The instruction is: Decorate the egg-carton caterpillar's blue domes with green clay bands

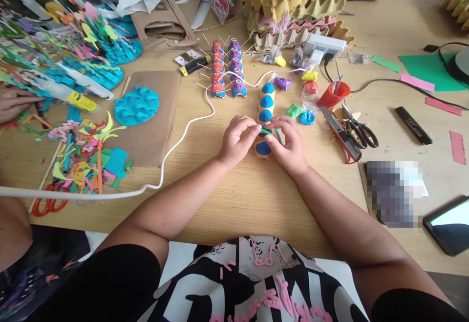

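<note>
My left hand (237, 139) and my right hand (289, 143) meet in the middle of the table. Between their thumbs and fingertips they pinch a small green strip (266, 132), maybe modelling clay. Directly beneath lies a row of egg-carton cups (266, 103), yellowish with blue clay on top, partly hidden by my hands. A thin blue stick (279, 137) shows by my right fingers; I cannot tell whether they hold it. Lumps of green clay (294, 111) and blue clay (307, 117) sit just beyond my right hand.
Two decorated egg-carton rows (217, 68) stand behind. A white cable (190, 121) crosses the table. Scissors (359, 129), a utility knife (340, 134) and a red cup (334, 94) lie right. Left are paper scraps (84, 161), a cardboard sheet (154, 141) and another person's hand (14, 104).
</note>
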`<state>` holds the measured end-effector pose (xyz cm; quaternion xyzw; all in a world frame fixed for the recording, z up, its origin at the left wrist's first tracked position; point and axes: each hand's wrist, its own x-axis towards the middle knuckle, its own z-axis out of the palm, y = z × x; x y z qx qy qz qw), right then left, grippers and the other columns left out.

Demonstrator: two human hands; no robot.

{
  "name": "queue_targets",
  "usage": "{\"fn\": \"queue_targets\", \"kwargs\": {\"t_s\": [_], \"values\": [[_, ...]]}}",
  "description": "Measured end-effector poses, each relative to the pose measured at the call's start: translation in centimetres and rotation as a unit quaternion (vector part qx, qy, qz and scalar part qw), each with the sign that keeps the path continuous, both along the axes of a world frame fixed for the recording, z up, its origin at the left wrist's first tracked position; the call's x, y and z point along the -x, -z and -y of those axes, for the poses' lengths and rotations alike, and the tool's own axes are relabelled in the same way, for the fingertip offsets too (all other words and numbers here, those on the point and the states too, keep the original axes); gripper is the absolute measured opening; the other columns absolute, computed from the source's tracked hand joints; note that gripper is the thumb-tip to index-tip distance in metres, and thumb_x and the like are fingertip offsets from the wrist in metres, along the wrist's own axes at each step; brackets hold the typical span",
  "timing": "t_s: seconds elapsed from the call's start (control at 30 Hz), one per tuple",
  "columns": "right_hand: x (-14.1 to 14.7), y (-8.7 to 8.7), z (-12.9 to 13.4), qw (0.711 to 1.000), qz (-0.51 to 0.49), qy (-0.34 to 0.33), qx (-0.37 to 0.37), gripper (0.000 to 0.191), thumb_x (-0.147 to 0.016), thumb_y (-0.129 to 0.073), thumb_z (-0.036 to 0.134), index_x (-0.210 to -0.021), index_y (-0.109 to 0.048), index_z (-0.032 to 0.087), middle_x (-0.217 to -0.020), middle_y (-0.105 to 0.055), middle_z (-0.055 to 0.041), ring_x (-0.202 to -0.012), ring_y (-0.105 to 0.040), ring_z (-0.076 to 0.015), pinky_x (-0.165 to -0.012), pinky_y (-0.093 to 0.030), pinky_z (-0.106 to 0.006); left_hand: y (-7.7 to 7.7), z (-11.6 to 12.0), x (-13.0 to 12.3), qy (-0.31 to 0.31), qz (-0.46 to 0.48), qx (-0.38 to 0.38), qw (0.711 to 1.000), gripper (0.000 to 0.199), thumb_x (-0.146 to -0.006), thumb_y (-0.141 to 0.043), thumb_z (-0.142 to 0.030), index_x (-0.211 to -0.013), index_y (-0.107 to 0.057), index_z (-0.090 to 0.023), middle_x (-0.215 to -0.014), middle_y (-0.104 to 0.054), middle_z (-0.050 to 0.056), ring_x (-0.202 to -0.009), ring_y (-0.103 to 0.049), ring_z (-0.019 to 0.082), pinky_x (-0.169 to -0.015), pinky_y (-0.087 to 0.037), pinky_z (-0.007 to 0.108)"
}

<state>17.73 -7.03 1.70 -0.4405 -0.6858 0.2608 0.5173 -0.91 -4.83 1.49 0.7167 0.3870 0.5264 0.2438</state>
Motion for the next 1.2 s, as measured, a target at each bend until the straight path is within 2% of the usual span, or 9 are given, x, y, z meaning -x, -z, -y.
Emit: {"fn": "queue_targets", "kwargs": {"t_s": [0.07, 0.27, 0.37, 0.53, 0.77, 0.9, 1.0, 1.1, 1.2], "values": [[0.14, -0.07, 0.06, 1.0, 0.017, -0.002, -0.014, 0.039, -0.093, -0.076, 0.066, -0.105, -0.078, 0.029, -0.121, -0.072, -0.0098, -0.122, -0.067, -0.0308, -0.115, -0.049, -0.053, 0.03, 0.0, -0.04, 0.003, 0.004, 0.001, 1.0, 0.046, -0.107, -0.054, -0.064, -0.083, -0.063, -0.025, -0.085, -0.071, 0.004, -0.091, -0.065, 0.02, -0.091, -0.053, 0.04], [0.29, 0.2, 0.02, 0.999, 0.008, 0.0, -0.039, 0.03, -0.102, -0.066, 0.057, -0.098, -0.074, 0.029, -0.108, -0.07, -0.0077, -0.109, -0.067, -0.0273, -0.106, -0.051, -0.052, -0.1, 0.15, -0.15, 0.023, -0.002, -0.001, 1.0, 0.048, -0.108, -0.052, -0.062, -0.08, -0.062, -0.024, -0.085, -0.072, 0.004, -0.091, -0.067, 0.02, -0.091, -0.053, 0.039], [0.2, 0.3, -0.04, 1.0, -0.008, 0.005, -0.029, 0.036, -0.104, -0.059, 0.061, -0.094, -0.069, 0.028, -0.105, -0.068, -0.0066, -0.107, -0.066, -0.0252, -0.104, -0.052, -0.049, -0.32, 0.36, -0.09, 0.028, 0.016, 0.011, 0.999, 0.047, -0.111, -0.048, -0.058, -0.084, -0.066, -0.024, -0.088, -0.073, 0.005, -0.095, -0.068, 0.02, -0.094, -0.052, 0.039], [0.18, -0.06, 0.08, 0.999, -0.041, -0.004, 0.004, 0.051, -0.106, -0.054, 0.065, -0.076, -0.066, 0.025, -0.096, -0.065, -0.0052, -0.1, -0.065, -0.0224, -0.1, -0.053, -0.046, -0.52, 0.68, 0.02, 0.034, 0.001, 0.029, 0.999, 0.04, -0.109, -0.053, -0.059, -0.104, -0.073, -0.025, -0.105, -0.079, 0.006, -0.107, -0.07, 0.021, -0.101, -0.053, 0.039], [0.28, -0.17, 0.02, 0.999, -0.042, -0.005, 0.026, 0.064, -0.103, -0.053, 0.074, -0.064, -0.068, 0.025, -0.095, -0.067, -0.0052, -0.099, -0.066, -0.0218, -0.105, -0.052, -0.048, -0.39, 0.5, -0.05, 0.07, -0.065, -0.027, 0.995, 0.039, -0.105, -0.058, -0.061, -0.112, -0.072, -0.025, -0.109, -0.078, 0.008, -0.111, -0.068, 0.025, -0.107, -0.051, 0.045], [0.22, 0.15, -0.15, 0.999, -0.044, -0.019, 0.024, 0.066, -0.103, -0.047, 0.077, -0.07, -0.071, 0.026, -0.098, -0.069, -0.0063, -0.101, -0.067, -0.0231, -0.106, -0.052, -0.048, -0.27, 0.34, -0.16, 0.066, -0.067, -0.054, 0.994, 0.033, -0.107, -0.057, -0.055, -0.098, -0.071, -0.026, -0.101, -0.078, 0.006, -0.109, -0.069, 0.024, -0.105, -0.053, 0.046], [0.16, 0.11, -0.13, 0.998, -0.056, -0.013, 0.003, 0.061, -0.106, -0.042, 0.074, -0.084, -0.073, 0.027, -0.099, -0.07, -0.0067, -0.103, -0.067, -0.0241, -0.105, -0.052, -0.048, -0.14, 0.32, -0.19, 0.052, -0.039, -0.063, 0.996, 0.03, -0.107, -0.059, -0.051, -0.095, -0.07, -0.026, -0.098, -0.077, 0.005, -0.106, -0.069, 0.023, -0.103, -0.054, 0.044], [0.16, -0.19, 0.06, 0.999, -0.027, -0.009, -0.015, 0.044, -0.104, -0.054, 0.069, -0.098, -0.072, 0.029, -0.104, -0.073, -0.0067, -0.108, -0.067, -0.0257, -0.106, -0.051, -0.049, -0.04, 0.32, -0.2, 0.033, -0.032, -0.049, 0.998, 0.034, -0.107, -0.058, -0.055, -0.093, -0.069, -0.026, -0.097, -0.077, 0.006, -0.104, -0.07, 0.023, -0.102, -0.055, 0.044], [0.27, -0.39, 0.24, 0.999, 0.003, -0.015, -0.032, 0.036, -0.103, -0.061, 0.063, -0.101, -0.071, 0.029, -0.105, -0.073, -0.0071, -0.108, -0.067, -0.0264, -0.106, -0.051, -0.05, -0.04, 0.3, -0.22, 0.031, -0.037, -0.033, 0.998, 0.041, -0.107, -0.054, -0.061, -0.09, -0.067, -0.026, -0.095, -0.076, 0.006, -0.104, -0.069, 0.023, -0.104, -0.054, 0.045]]}}
